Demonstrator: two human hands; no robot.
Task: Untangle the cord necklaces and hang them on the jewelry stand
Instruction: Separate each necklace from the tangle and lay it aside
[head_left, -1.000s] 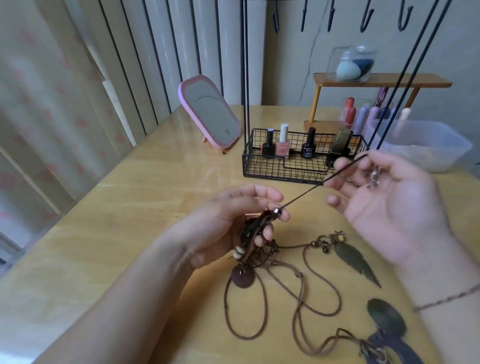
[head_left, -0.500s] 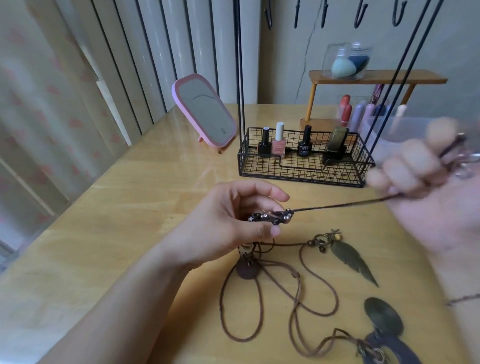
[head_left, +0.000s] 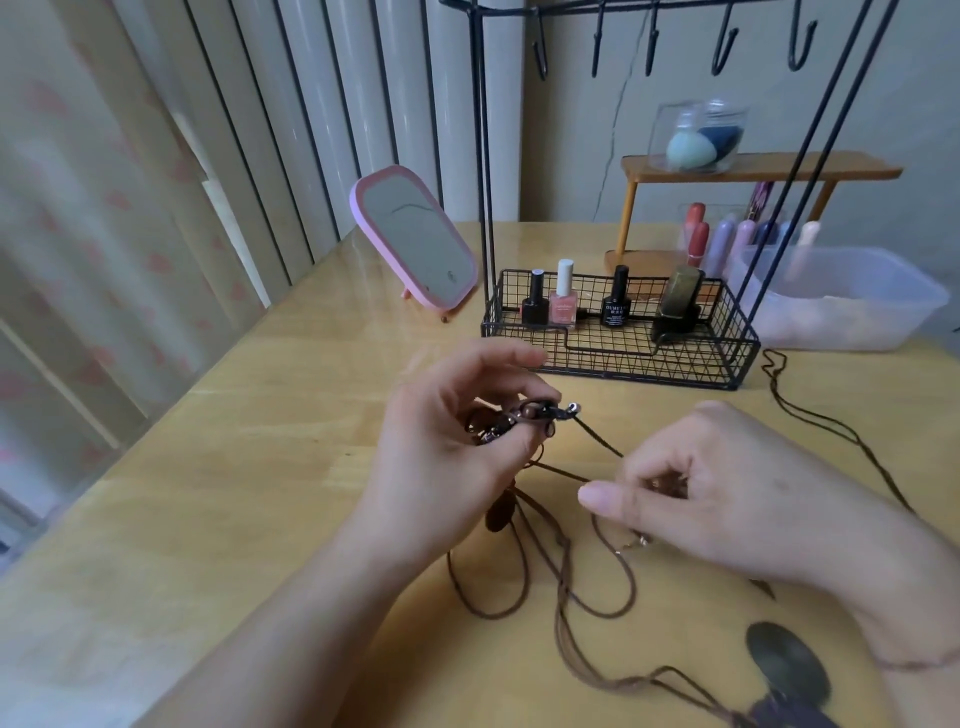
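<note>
L hand (head_left: 457, 441) gripped the beaded pendant cluster (head_left: 524, 415) of one cord necklace, thumb & fingers curled round it, held just above the table (head_left: 208, 519); R hand (head_left: 717, 499) pinched the dark cord (head_left: 597, 439) running from that cluster, fingers curled. The other brown cord necklaces (head_left: 566, 582) lay looped & crossed on the table under both hands, dark oval pendant (head_left: 787, 670) near R wrist; none hung on the jewelry stand (head_left: 652, 31), hooks bare. Risk, as I judged it: pulling the dark cord hard w/ loops still crossed would prob tighten the knot instead of freeing it; lifting the cluster could drag the whole tangle & pendants w/ it. Containers: the stand's wire basket (head_left: 623, 364) held 3 nail polish bottles (head_left: 563, 301) + a darker bottle; clear plastic tub (head_left: 841, 306) behind, contents blurred; clear box (head_left: 696, 135) on the wooden shelf (head_left: 758, 171) held makeup sponges.
</note>
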